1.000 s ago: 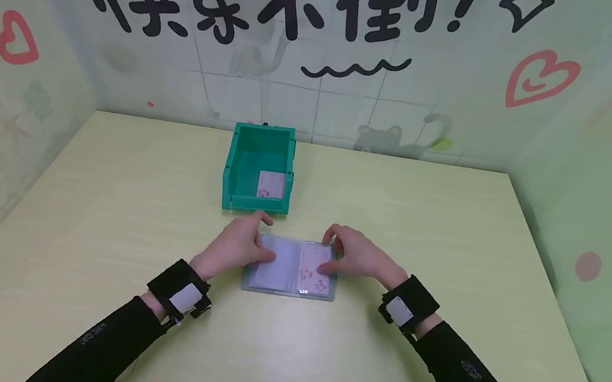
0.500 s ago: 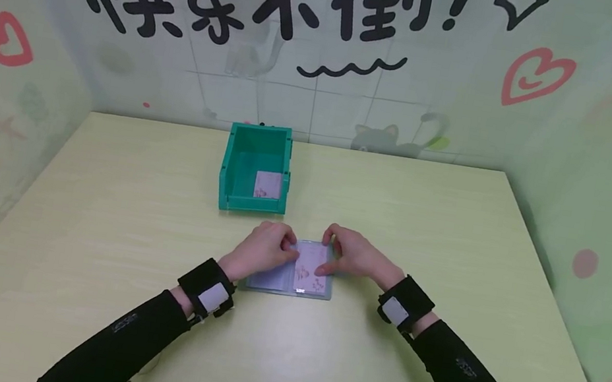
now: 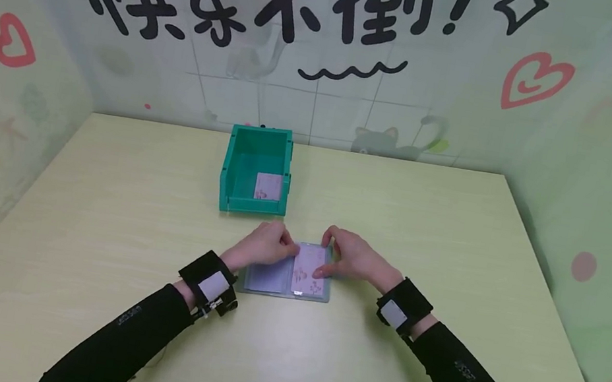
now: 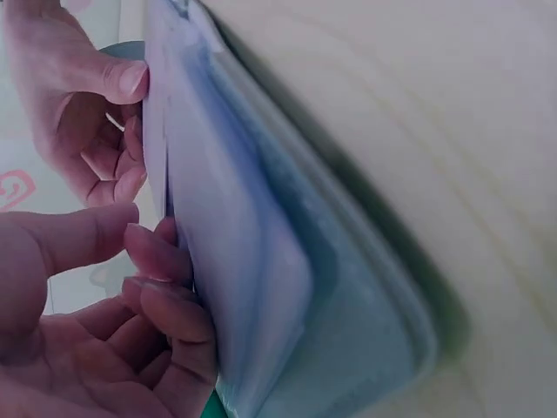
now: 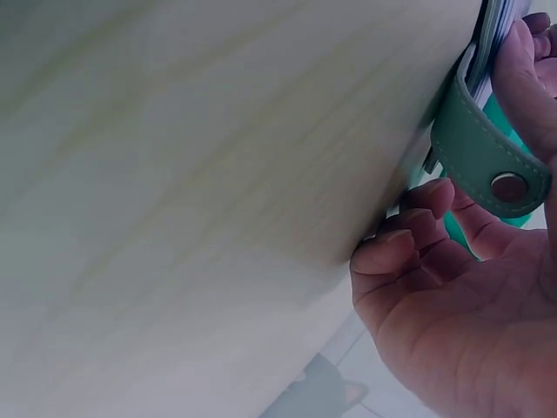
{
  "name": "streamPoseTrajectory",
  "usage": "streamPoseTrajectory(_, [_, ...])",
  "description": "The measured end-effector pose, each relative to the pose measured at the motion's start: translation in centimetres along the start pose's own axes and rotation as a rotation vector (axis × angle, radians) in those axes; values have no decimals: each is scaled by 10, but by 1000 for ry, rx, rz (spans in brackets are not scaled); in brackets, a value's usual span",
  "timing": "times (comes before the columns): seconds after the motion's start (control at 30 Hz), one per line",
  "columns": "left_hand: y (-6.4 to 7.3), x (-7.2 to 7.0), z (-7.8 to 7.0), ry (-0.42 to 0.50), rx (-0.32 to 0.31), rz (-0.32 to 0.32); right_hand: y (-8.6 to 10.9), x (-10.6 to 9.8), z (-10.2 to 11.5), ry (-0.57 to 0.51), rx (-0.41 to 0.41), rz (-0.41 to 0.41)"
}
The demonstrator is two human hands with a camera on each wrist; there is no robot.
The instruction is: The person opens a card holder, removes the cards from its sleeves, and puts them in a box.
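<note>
A small card album (image 3: pixel 270 284) lies spread flat on the table in the head view, with clear sleeves and a pink flowered card (image 3: pixel 306 274) in its right page. My left hand (image 3: pixel 264 244) reaches over the left page, its bent fingertips at the middle fold beside that card. In the left wrist view, the left fingers (image 4: pixel 178 318) touch the raised sleeve; I cannot tell whether they pinch its edge. My right hand (image 3: pixel 352 256) holds the album's right side, thumb on the page. The right wrist view shows its green snap strap (image 5: pixel 487 157) between right thumb and fingers.
Behind the album stands a green bin (image 3: pixel 227 172) with another pink flowered card (image 3: pixel 268 186) inside. The pale table (image 3: pixel 404 367) reaches back to a printed backdrop with writing and hearts. Similar printed panels flank both sides.
My left hand has moved right, from the left page's outer part to the fold, and its fingers have drawn closer together. The right hand stays at the album's right side.
</note>
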State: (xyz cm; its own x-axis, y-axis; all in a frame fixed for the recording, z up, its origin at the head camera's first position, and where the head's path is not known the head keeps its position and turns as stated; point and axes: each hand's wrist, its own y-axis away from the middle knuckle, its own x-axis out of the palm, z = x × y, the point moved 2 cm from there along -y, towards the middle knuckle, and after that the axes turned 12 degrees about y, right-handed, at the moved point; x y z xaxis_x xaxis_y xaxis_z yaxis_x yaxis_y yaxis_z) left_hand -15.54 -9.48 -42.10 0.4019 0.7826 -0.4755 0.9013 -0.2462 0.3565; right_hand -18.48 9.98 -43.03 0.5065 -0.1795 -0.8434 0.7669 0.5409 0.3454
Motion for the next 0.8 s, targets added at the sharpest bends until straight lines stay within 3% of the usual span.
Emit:
streamPoseTrajectory(0.13, [1, -1, 0, 6, -31, 35, 1, -1, 0, 6, 4, -1])
streamPoseTrajectory(0.43, [7, 3, -5, -83, -79, 61, 1, -1, 1, 22, -3, -4])
streamPoseTrajectory(0.8, [7, 3, -1, -46, -57, 57, -1, -2, 1, 26, -15, 12])
